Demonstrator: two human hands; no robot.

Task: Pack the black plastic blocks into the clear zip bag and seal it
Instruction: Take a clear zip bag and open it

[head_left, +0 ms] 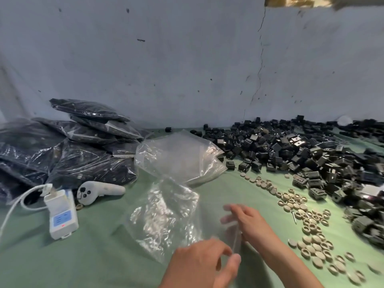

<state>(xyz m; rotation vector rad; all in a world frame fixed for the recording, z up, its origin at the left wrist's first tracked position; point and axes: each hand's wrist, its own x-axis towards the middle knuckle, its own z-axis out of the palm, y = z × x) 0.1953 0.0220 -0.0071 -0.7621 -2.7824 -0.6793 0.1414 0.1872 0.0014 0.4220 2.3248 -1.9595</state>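
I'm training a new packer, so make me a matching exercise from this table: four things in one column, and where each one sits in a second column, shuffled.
Things
1. loose black blocks
2. filled bags
3. empty zip bag
4. beige caps

Places
A. stacked at the far left
B. heaped at the far right
C. strewn in front of the black heap
D. near the middle, at the left hand and right hand

Pairs: 1-B, 2-A, 3-D, 4-C

Left of the black plastic blocks (301,150), your left hand (199,265) pinches the clear zip bag (164,217), your blurred right hand (247,223) at its mouth.
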